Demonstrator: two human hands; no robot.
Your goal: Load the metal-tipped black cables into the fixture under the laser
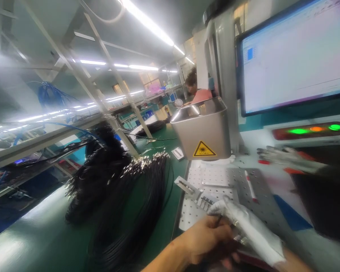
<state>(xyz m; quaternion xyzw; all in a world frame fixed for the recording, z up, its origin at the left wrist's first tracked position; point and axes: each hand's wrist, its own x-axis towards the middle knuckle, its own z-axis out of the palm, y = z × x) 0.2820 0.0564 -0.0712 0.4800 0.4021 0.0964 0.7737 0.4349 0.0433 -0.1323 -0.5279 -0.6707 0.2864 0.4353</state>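
Observation:
My bare left hand is at the bottom middle with its fingers curled round a thin black cable. My right hand, in a pale grey glove, lies just right of it and touches it. Its fingers are pressed together and point at a small metal fixture on the white perforated plate. What the glove pinches is blurred. The grey laser head with a yellow warning sticker hangs over the plate.
Big bundles of black cables lie on the green bench at left. A monitor and a lit button panel stand at right. Another gloved hand with a dark sleeve reaches in from the right. A person sits far back.

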